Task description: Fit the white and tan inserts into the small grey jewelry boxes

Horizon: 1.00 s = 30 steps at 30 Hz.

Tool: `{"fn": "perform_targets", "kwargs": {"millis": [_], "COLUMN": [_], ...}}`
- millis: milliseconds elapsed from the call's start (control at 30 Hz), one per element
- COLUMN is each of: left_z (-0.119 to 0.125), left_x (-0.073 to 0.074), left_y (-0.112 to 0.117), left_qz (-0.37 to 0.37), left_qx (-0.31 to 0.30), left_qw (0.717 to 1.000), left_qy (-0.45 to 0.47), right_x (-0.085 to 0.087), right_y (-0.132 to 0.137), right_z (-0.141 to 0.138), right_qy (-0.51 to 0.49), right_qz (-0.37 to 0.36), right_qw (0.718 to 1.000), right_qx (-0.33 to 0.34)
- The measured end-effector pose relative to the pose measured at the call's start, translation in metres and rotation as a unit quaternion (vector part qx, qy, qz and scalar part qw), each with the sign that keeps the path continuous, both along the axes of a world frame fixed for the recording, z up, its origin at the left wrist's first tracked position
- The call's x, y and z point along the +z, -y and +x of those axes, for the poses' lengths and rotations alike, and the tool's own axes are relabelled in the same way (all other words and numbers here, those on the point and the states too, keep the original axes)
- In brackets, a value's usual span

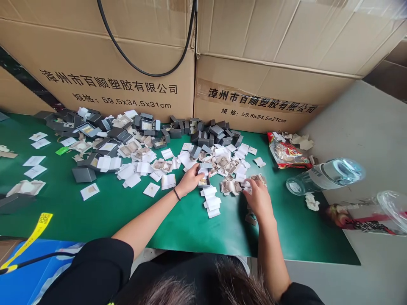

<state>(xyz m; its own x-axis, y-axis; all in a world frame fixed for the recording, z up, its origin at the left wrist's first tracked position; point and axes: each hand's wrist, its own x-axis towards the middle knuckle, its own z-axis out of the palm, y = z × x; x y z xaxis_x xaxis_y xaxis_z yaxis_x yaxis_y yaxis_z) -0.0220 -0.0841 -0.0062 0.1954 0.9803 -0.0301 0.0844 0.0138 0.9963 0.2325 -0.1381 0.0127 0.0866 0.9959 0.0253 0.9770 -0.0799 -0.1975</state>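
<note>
My left hand (190, 180) reaches over the green mat (178, 220) and grips a small open grey box (204, 181) at the edge of a pile. My right hand (258, 198) rests palm down on a heap of beige paper inserts (230, 185), its fingers curled onto them. A short stack of white cards (212, 202) lies between my two hands. Many small grey boxes (210, 131) and white cards (143, 167) are scattered across the mat beyond my hands.
Two large cardboard cartons (254, 97) with printed lettering stand along the back of the mat. A red snack bag (288, 154), a clear bottle (324, 176) lying on its side and a clear cup (392, 207) are at the right. A yellow tag (41, 222) lies front left.
</note>
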Motion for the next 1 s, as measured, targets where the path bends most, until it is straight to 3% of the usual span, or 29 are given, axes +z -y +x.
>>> {"fn": "perform_targets", "kwargs": {"millis": [167,367,600,700,867,1000], "left_z": [0.001,0.004,0.005,0.005,0.005,0.005], "left_x": [0.002,0.01,0.016,0.017,0.013,0.005], "left_y": [-0.002,0.001,0.003,0.002,0.002,0.0], "left_qz": [-0.051,-0.12,-0.14,-0.141,-0.144,-0.122], "left_qx": [-0.001,0.022,0.054,0.052,0.056,0.062], "left_qw": [0.995,0.969,0.964,0.963,0.966,0.976], "left_qy": [0.091,0.215,0.221,0.222,0.209,0.169], "right_x": [-0.004,0.017,0.046,0.04,0.009,0.001], "right_y": [-0.007,-0.015,-0.045,-0.057,-0.054,-0.047], "right_z": [0.01,0.004,-0.036,-0.055,-0.077,-0.083], "right_qy": [-0.11,-0.217,-0.303,-0.358,-0.536,-0.522], "right_qz": [0.055,0.061,0.089,0.105,0.042,0.104], "right_qw": [0.992,0.974,0.947,0.923,0.84,0.842], "right_qx": [0.006,-0.03,0.065,0.094,0.076,0.083]}}
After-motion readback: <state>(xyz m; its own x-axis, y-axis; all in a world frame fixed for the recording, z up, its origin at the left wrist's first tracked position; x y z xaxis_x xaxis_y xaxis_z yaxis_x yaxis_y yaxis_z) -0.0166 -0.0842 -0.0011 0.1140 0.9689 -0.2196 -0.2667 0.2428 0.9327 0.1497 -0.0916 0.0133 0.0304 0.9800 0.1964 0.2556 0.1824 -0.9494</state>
